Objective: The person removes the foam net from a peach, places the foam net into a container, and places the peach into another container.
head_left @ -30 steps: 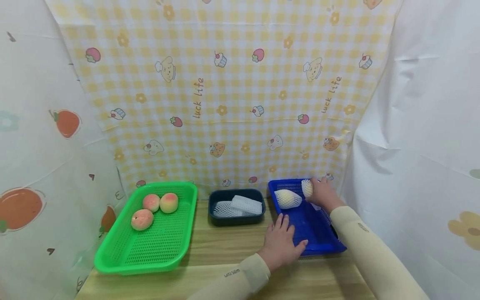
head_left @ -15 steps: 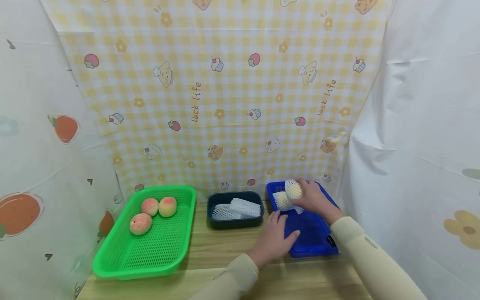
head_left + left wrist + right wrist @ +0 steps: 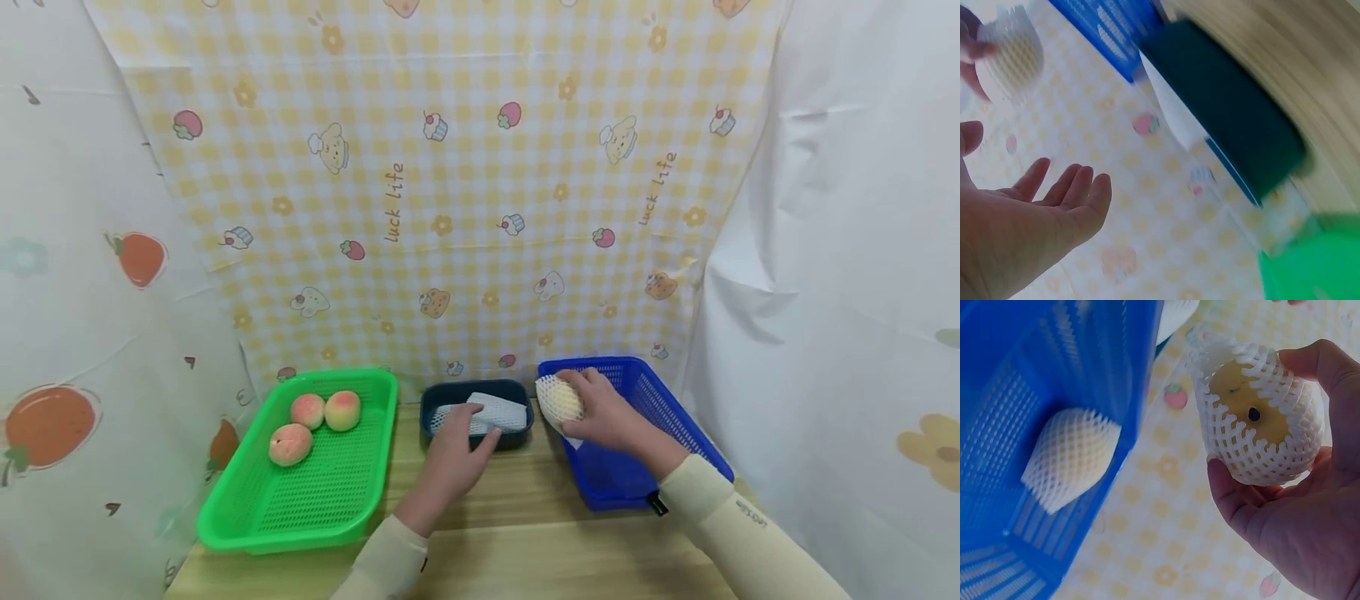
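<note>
**Fruit (image 3: 1247, 403) in a foam net (image 3: 1260, 464), held by the right hand (image 3: 609, 417) at the blue basket's left edge**

From my remote seat, I see the right forearm come in from the lower right of the head view, crossing the near right part of the blue basket (image 3: 611, 471). That hand grips the netted fruit, thumb and fingers on opposite sides. My right wrist view shows the net parted around a dark spot on the yellow skin, and a second netted fruit (image 3: 1075, 456) lying in the basket.

I see the left hand (image 3: 456, 457) reaching forward from below, holding nothing: back upward, thumb spread away, fingers loosely bent. From the head they overlap the dark green box (image 3: 1229, 112) with its spare nets (image 3: 501, 412); my left wrist view shows them apart from it.

Further left on the table (image 3: 540, 558) I have the green basket (image 3: 322, 492), three peaches (image 3: 342, 411) grouped toward its far end.

For writing, I can read "luck life" twice on the yellow checked cloth (image 3: 487, 183) behind, in brown letters running sideways up the fabric. The right sleeve (image 3: 697, 492) bears small dark lettering (image 3: 752, 512), too small for me to make out.
</note>
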`<move>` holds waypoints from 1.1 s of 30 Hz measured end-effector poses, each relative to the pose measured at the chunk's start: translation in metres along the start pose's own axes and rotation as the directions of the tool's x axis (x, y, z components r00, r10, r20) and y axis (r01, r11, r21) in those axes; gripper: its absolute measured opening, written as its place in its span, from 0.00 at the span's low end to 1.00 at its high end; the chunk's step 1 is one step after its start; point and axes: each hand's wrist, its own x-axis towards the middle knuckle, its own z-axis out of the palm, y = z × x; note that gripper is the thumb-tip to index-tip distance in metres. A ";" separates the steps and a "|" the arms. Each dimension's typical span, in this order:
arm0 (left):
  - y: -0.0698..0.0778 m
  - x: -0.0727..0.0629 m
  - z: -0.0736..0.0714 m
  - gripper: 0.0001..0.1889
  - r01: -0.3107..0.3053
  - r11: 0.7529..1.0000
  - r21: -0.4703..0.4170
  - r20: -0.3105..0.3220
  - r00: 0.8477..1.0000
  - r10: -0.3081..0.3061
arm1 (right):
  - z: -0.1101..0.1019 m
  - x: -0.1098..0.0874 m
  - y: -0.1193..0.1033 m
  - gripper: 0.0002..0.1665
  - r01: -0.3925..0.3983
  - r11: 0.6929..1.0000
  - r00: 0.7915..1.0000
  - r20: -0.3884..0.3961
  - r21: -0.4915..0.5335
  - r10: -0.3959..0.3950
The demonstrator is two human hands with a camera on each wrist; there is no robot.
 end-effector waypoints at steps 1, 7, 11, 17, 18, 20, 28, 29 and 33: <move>-0.003 -0.002 -0.005 0.28 0.011 1.000 0.011 -0.006 1.000 -0.011 | 0.002 0.000 -0.004 0.52 0.017 1.000 1.000 0.007 0.002 -0.017; -0.015 -0.010 -0.027 0.28 0.032 0.997 0.068 -0.028 0.999 -0.030 | 0.012 0.000 -0.030 0.51 0.114 0.993 0.992 0.057 0.040 -0.116; -0.019 -0.015 -0.037 0.30 0.076 0.994 0.076 -0.004 0.997 -0.076 | 0.020 0.003 -0.041 0.51 0.182 0.983 0.978 0.095 0.020 -0.183; -0.027 -0.022 -0.051 0.31 0.108 0.992 0.060 -0.011 0.994 -0.108 | 0.033 0.008 -0.056 0.51 0.255 0.967 0.955 0.160 -0.005 -0.251; -0.029 -0.023 -0.053 0.31 0.108 0.992 0.058 -0.016 0.994 -0.108 | 0.034 0.009 -0.059 0.51 0.263 0.965 0.951 0.169 -0.003 -0.259; -0.031 -0.023 -0.055 0.31 0.111 0.992 0.063 -0.027 0.994 -0.109 | 0.036 0.008 -0.064 0.51 0.280 0.960 0.944 0.182 0.004 -0.276; -0.038 -0.025 -0.067 0.29 0.109 0.993 0.052 -0.053 0.993 -0.106 | 0.046 0.009 -0.078 0.52 0.362 0.932 0.900 0.267 -0.015 -0.345; -0.038 -0.025 -0.068 0.30 0.111 0.992 0.052 -0.050 0.993 -0.109 | 0.049 0.009 -0.079 0.52 0.377 0.926 0.893 0.273 -0.023 -0.357; -0.040 -0.026 -0.070 0.30 0.108 0.993 0.051 -0.050 0.993 -0.105 | 0.063 0.009 -0.079 0.53 0.461 0.886 0.859 0.278 -0.056 -0.430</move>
